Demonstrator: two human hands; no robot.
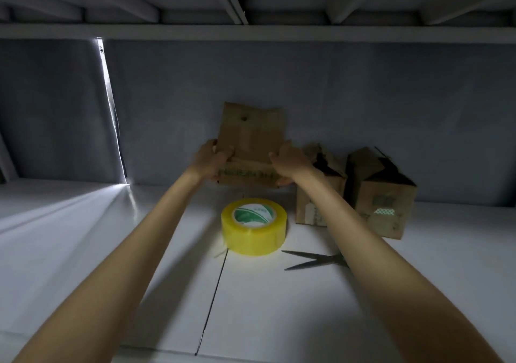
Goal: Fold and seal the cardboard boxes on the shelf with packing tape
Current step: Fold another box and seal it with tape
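Cardboard box, brown and flattened (pixel 250 139), is at the back of the white shelf board (pixel 83 251), stood on edge against the grey rear wall (pixel 391 97), flaps up, not yet squared or taped.

Near to far:
- Grey metal scissors (pixel 315 260) lie blades apart, points facing left, partly under the right forearm. Risk: pulling the arm back could drag or catch on them.
- Yellow roll of clear packing tape (pixel 254 226) lies flat directly between me and the box, well inside the arms' path. Risk: drawing the box forward to fold it could knock the roll. Loose tape end not visible, so finding it may cost time.
- Left hand (pixel 213 157) grips the box's left edge, thumb curled over the front face. Right hand (pixel 287 160) grips the right edge, fingers wrapped round it.
- Risk: the grip is low and the panel stands tall, so the top may flop or buckle when opened; worn cardboard with a hole near the top could tear at a crease.

Around:
- Two more brown cardboard boxes stand right of the held one: nearer torn-top box (pixel 315 195), just beside the right hand, and farther taped box (pixel 382 200). Opening the held box rightward would likely bump the nearer one.
- Dim light: crease lines are hard to read.
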